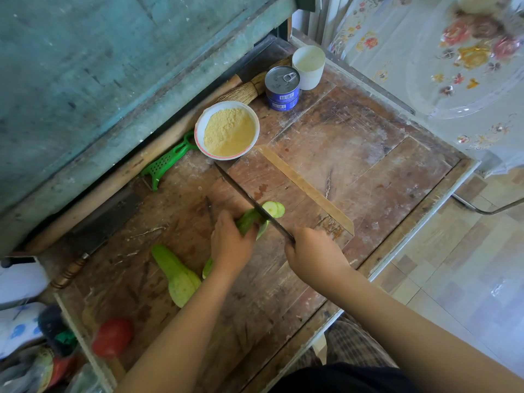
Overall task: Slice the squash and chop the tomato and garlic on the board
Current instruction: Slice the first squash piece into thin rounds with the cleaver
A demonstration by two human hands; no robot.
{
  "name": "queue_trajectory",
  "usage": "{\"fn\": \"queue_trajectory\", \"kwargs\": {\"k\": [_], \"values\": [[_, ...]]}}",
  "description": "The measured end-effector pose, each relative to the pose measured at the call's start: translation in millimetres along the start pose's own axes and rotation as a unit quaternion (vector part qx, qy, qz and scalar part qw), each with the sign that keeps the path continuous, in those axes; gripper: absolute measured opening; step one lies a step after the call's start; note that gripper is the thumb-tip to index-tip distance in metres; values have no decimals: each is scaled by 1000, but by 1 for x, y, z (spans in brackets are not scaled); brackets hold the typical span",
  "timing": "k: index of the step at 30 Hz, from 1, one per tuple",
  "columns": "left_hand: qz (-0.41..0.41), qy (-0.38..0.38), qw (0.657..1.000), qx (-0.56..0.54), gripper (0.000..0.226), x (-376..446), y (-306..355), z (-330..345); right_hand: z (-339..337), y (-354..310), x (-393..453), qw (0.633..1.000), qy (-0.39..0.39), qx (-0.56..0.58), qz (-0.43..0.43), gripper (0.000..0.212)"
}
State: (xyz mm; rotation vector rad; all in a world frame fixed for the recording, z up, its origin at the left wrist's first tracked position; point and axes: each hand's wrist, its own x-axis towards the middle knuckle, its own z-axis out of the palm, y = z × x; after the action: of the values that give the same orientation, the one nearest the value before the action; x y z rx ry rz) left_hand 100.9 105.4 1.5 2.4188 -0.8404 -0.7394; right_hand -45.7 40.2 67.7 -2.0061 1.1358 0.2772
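Observation:
My left hand (231, 245) grips a light green squash (248, 220) lying on the worn wooden board (340, 165). My right hand (314, 253) holds the handle of a long dark knife (249, 199) whose blade rests across the squash's cut end. Two round slices (274, 209) lie just beyond the blade. A second whole squash (177, 275) lies to the left of my left forearm. A red tomato (113, 337) sits at the near left corner. No garlic is in view.
A white bowl of yellow flour (228, 131) stands behind the knife tip, with a green peeler (167, 161) to its left. Two stacked cans (282, 87), a white cup (308, 66) and a straw brush (246, 90) stand at the back. A cleaver (96, 231) lies along the left edge.

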Motion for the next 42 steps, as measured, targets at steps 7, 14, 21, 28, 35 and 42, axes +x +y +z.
{"fn": "queue_trajectory", "kwargs": {"k": [7, 14, 21, 28, 35, 42], "values": [[4, 1, 1000, 4, 36, 1, 2, -1, 1, -2, 10, 1000, -6, -4, 19, 20], [19, 4, 1000, 1, 38, 0, 2, -1, 3, -2, 19, 999, -21, -6, 37, 23], [16, 3, 1000, 3, 36, 1, 2, -2, 5, -6, 26, 998, -36, -22, 57, 32], [29, 7, 999, 14, 39, 1, -1, -1, 7, 0, 25, 998, -21, -3, 50, 21], [25, -8, 1000, -4, 39, 3, -5, -2, 0, 3, -2, 1000, 6, 6, 2, 16], [14, -9, 1000, -7, 41, 3, -7, -1, -1, 7, -11, 1000, 13, -5, 3, 19]]}}
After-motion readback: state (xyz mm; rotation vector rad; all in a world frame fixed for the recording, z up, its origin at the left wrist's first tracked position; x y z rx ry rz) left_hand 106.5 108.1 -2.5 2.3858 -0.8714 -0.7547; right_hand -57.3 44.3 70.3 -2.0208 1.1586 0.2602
